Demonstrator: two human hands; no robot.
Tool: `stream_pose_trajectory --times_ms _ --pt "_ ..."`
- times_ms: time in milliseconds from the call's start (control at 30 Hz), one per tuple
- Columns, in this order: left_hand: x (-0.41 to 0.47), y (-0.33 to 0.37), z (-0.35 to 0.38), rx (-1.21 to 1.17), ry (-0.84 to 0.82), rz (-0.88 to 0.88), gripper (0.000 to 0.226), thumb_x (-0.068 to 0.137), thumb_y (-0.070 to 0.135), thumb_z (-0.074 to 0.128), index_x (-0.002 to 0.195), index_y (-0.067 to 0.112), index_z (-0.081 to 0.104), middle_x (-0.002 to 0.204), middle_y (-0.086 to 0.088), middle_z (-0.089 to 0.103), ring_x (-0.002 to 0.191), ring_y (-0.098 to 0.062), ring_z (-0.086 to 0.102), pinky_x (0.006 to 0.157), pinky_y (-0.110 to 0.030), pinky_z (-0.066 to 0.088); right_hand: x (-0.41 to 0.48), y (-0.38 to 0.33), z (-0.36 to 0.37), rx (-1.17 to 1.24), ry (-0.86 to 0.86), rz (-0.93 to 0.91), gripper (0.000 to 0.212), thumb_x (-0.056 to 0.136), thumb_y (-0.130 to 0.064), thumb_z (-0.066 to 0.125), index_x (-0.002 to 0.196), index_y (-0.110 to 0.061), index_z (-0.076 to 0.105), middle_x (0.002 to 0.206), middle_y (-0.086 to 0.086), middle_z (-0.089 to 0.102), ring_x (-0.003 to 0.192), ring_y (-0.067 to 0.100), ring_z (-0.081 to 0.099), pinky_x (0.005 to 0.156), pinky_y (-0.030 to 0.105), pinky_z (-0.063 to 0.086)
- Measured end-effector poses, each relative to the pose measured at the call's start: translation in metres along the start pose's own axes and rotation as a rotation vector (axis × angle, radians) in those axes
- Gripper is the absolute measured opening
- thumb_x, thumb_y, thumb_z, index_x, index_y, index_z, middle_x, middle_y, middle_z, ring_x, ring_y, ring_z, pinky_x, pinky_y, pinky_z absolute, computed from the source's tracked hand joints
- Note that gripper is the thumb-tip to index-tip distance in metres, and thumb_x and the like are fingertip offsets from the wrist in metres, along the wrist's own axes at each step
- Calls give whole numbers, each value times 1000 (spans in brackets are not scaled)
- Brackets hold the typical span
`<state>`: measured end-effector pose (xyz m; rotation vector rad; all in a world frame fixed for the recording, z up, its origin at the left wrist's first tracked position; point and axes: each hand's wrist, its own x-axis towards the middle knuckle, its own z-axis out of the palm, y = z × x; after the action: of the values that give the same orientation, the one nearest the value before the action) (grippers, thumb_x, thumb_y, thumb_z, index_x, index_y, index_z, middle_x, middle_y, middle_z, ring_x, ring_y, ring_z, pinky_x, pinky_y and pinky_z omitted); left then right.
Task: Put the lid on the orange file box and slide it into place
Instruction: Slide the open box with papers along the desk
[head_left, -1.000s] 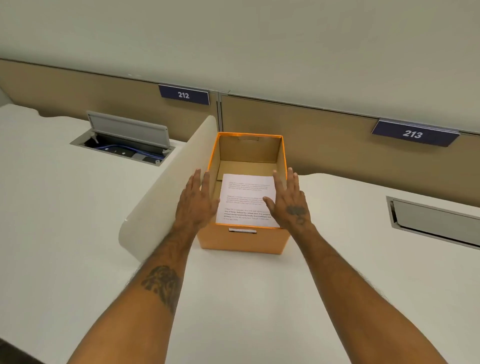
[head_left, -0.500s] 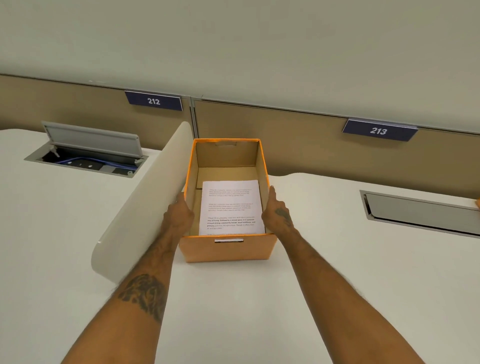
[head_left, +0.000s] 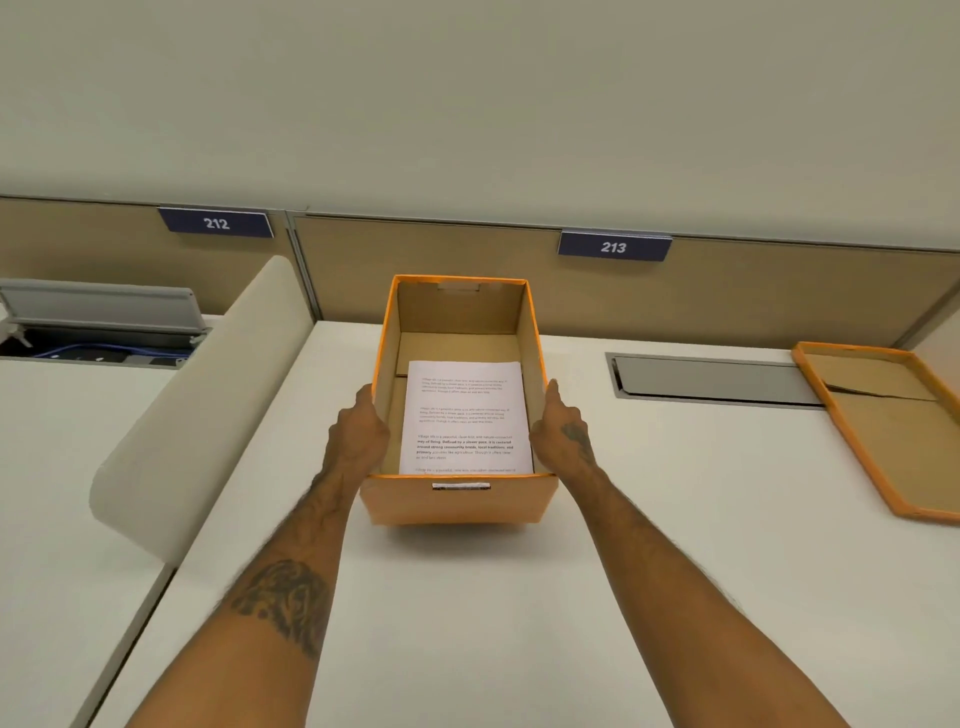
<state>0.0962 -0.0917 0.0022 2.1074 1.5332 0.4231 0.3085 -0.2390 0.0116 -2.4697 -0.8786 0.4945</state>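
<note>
A person's left hand (head_left: 358, 431) and right hand (head_left: 563, 431), open above it a second ago, now clasp the sides of the open orange file box (head_left: 460, 501) on the white desk (head_left: 519, 623), while its lid (head_left: 888, 426) lies upturned well to the right, not yet fitted.

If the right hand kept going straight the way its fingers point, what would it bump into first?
Probably the tan back panel under sign 213. The right hand points along the orange file box side; depth is uncertain.

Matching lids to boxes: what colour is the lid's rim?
Orange rim on the lid, brown inside; head view.
</note>
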Motion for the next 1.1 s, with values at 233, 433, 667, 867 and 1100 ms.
stream_pose_trajectory --times_ms 233,433,667,867,1100 --pt "-90 69 46 -35 -25 26 45 98 11 41 143 13 36 127 -18 59 106 -37 61 82 -41 50 -52 97 -63 17 44 9 70 98 -19 49 155 -17 8 124 16 59 101 31 62 76 38 51" --pt "-157 108 81 -30 -52 66 45 97 11 39 142 14 37 125 -18 60 106 -37 61 82 -42 50 -92 167 -95 4 59 60 67 99 -22 48 155 -18 11 125 16 58 105 33 62 80 40 52" --pt "-203 121 104 -26 -100 69 49 98 11 40 147 13 34 127 -17 61 109 -35 62 87 -44 52 -122 213 -106 21 41 92 66 98 -17 45 155 -20 10 123 17 59 103 34 62 80 41 53" --pt "-216 117 110 -12 -120 54 53 94 9 40 146 15 34 121 -18 62 105 -36 62 82 -42 50 -139 228 -103 44 23 88 65 97 -12 40 154 -19 9 122 21 58 104 36 61 86 44 54" --pt "-226 110 120 -29 -131 30 52 94 9 39 146 16 34 121 -16 63 102 -36 63 83 -45 54 -146 234 -97 52 4 107 66 98 -13 42 155 -21 9 118 16 61 99 31 63 81 42 54"
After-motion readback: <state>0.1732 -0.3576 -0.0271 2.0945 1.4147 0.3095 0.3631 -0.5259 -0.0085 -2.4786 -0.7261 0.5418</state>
